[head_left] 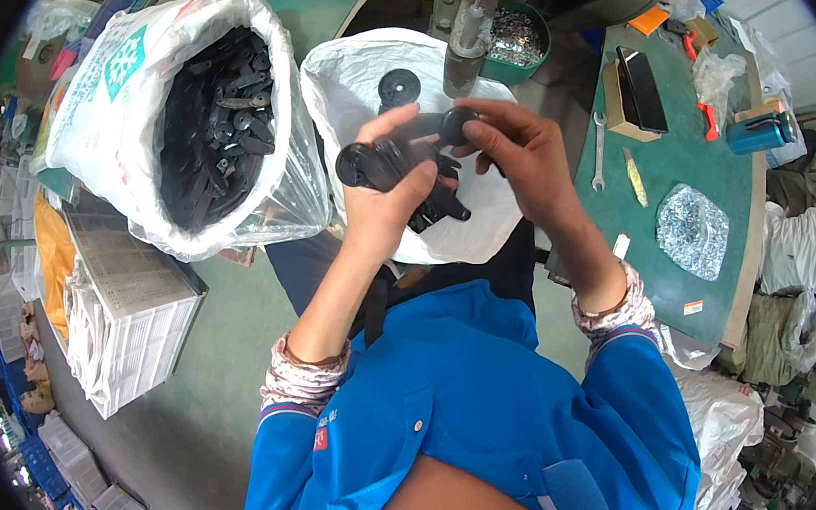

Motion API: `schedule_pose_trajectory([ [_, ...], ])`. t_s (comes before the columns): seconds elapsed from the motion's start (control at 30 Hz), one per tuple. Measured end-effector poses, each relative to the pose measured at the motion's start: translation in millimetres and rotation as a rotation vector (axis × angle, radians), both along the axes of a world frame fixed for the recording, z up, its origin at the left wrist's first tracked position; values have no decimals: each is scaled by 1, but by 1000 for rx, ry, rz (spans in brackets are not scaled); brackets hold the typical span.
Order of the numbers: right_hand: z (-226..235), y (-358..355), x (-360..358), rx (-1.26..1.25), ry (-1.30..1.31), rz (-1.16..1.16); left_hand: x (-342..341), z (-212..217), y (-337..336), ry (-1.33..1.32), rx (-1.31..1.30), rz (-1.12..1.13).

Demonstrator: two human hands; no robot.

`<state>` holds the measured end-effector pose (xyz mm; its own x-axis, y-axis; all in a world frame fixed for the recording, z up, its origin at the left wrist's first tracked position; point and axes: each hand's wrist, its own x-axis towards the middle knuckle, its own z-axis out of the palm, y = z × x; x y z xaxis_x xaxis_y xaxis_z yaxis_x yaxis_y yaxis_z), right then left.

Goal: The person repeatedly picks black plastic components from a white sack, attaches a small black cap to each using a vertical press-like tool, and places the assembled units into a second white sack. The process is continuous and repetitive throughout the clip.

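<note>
My left hand [380, 207] is closed around a bunch of elongated black plastic parts [362, 165] with rounded ends. Its thumb presses over them from the near side. Just to the right, the fingers of my right hand [532, 153] pinch one black part by its round end [457, 126]; the rest of that part is hard to make out. Both hands are over an open white sack [339, 61] in front of my lap. Inside the sack lie more black parts, among them a round-ended one [400, 89]. A metal machine post [464, 60] rises just beyond my fingers.
Left of my hands, a large white bag [103, 145] lies open, filled with black parts [226, 134]. A green container [519, 41] of small metal pieces stands behind the post. The right table [621, 244] carries a wrench [598, 151], a phone on a box [640, 90] and a clear bag [691, 232].
</note>
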<state>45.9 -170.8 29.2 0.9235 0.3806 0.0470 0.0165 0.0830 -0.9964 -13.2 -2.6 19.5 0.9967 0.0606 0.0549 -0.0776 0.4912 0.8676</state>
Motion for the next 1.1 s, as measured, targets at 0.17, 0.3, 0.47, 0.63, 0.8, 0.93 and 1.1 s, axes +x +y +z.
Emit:
schedule_pose_trajectory([
  [0.17, 32, -4, 23, -15, -44, -8, -8, -2, -9, -64, -67, -57],
  [0.3, 62, -6, 50, 92, -170, -124, -3, -4, 2, -90, -151, -46],
  [0.47, 126, 19, 75, -1, 102, -190, -2, 1, 13, -40, -150, 83],
  [0.63, 135, 16, 93, -342, -14, -3, 2, 1, 15, -35, -149, 133],
  [0.8, 69, 1, 76, -201, -10, -43, 7, 5, 16, -20, -137, 179],
  [0.93, 44, -3, 34, -274, 102, 165, 9, 2, 16, -41, -141, 153],
  [1.1, 17, 16, -13, -92, 383, 337, 10, -4, 7, -60, -49, 82],
])
